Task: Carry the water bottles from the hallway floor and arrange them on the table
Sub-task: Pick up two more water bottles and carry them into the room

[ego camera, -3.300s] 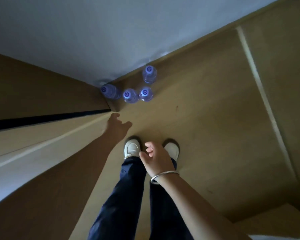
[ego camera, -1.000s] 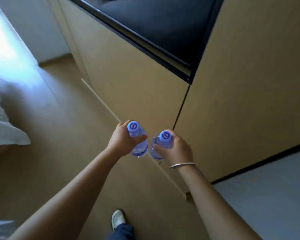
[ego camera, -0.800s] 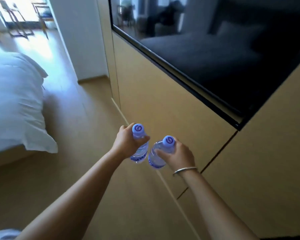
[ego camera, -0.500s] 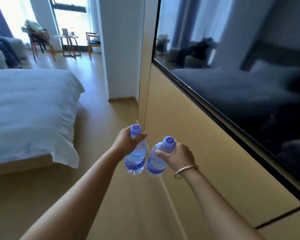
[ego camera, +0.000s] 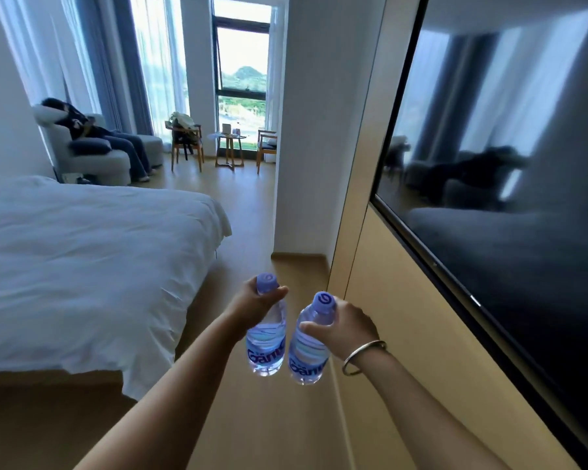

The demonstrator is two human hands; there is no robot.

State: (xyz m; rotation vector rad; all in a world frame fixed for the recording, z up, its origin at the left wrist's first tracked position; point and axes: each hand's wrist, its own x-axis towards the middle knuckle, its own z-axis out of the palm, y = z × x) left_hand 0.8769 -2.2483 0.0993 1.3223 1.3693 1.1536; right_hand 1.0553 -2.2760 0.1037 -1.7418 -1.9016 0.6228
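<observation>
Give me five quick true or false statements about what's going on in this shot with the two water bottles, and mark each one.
1. Each hand holds one bottle. True: the left hand grips the left bottle, and the right hand grips the right bottle.
2. Both bottles have their caps off. False: both still wear purple caps.
3. The bottles already stand on the table. False: they are held in the air; the small table is far off by the window.
4. A bed with white bedding lies on the person's left. True.
5. The bracelet is on the left wrist. False: it is on the right wrist.
</observation>
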